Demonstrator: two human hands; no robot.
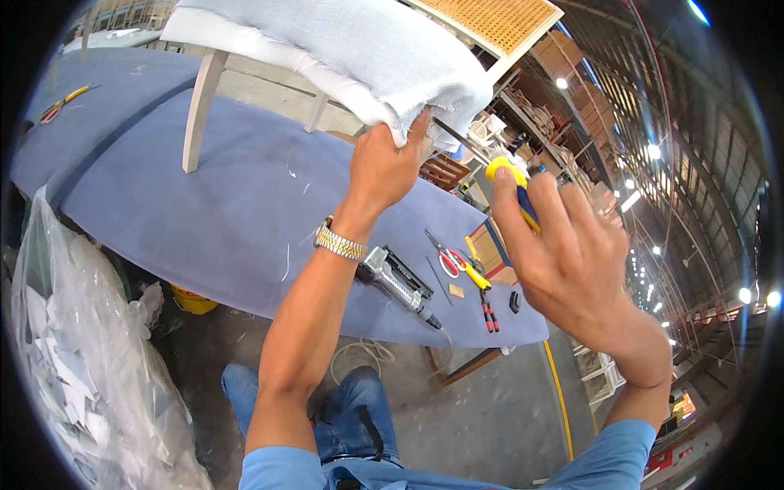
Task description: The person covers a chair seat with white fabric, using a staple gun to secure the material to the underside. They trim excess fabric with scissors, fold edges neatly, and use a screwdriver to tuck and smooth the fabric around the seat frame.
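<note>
A chair seat covered in light grey fabric [351, 53] stands at the far side of the table, its pale wooden leg [202, 110] resting on the surface. At the seat's near right corner, my left hand [384, 167] is closed on the bunched fabric, the thumb pressed against a fold. My right hand [567, 253] grips the yellow and blue handle of a screwdriver [508, 170]. Its thin dark blade points up and left to the fabric corner, close to my left fingertips. Whether the tip touches or sits under the cloth, I cannot tell.
The blue padded table [229, 204] holds a staple gun [396, 282], red-handled scissors [451, 261] and red-and-black-handled pliers [488, 310]. Another yellow-and-red tool [65, 103] lies far left. A clear bag of scraps [90, 367] and a yellow bucket [193, 300] stand below. A woven cane panel [494, 24] rises behind.
</note>
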